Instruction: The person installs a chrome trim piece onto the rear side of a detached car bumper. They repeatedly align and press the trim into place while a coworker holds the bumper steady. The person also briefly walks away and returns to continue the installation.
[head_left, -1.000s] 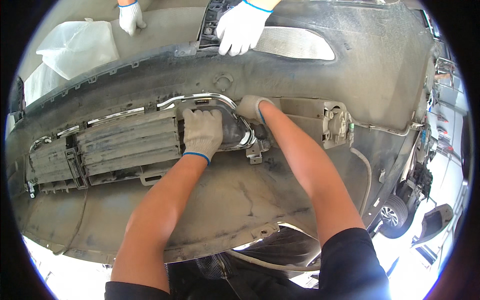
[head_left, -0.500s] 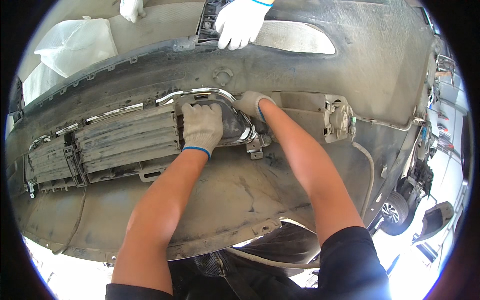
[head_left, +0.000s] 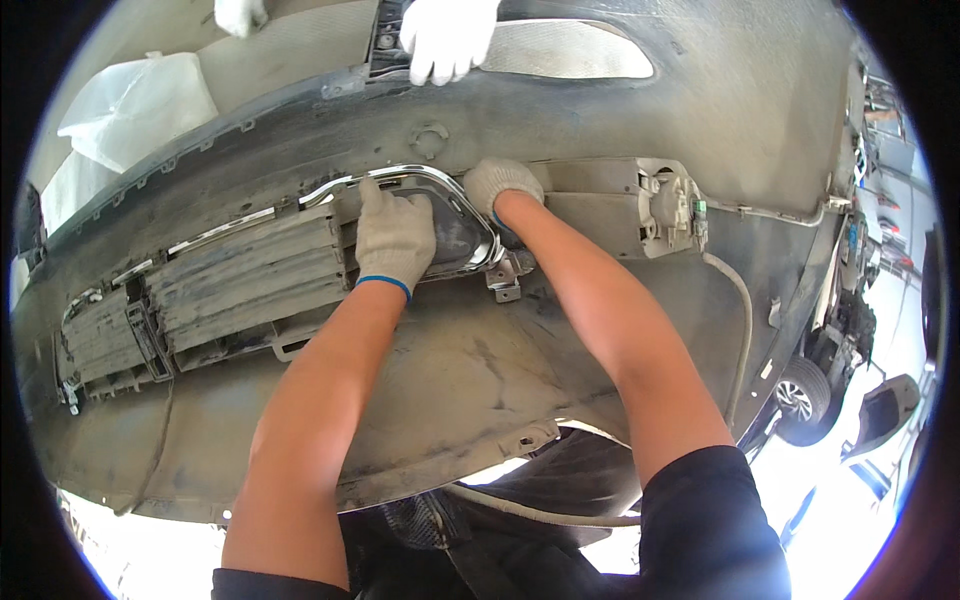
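A large dirty car bumper cover [head_left: 480, 360] lies inner side up in front of me. Set into it is a slatted grille [head_left: 245, 280], edged along its far side by a chrome trim strip [head_left: 330, 190]. My left hand [head_left: 395, 238], in a grey knit glove, is closed over the grille's right end, its index finger stretched towards the chrome strip. Where that strip bends down, my right hand [head_left: 503, 185], gloved alike, is closed at its outer edge; its fingertips are hidden. Just below sits a small metal bracket [head_left: 505, 280].
Across the bumper, a co-worker's white-gloved hand [head_left: 450, 40] rests on its far edge; another white glove [head_left: 240, 15] shows farther left. A plastic bag [head_left: 135, 110] lies at the far left. A lamp-like fitting with a hose [head_left: 670, 205] sits right. A wheel [head_left: 800, 395] stands beyond.
My left index finger has straightened from a curl towards the chrome strip. My right hand has turned more over at the strip's bend. The whole view has shifted slightly.
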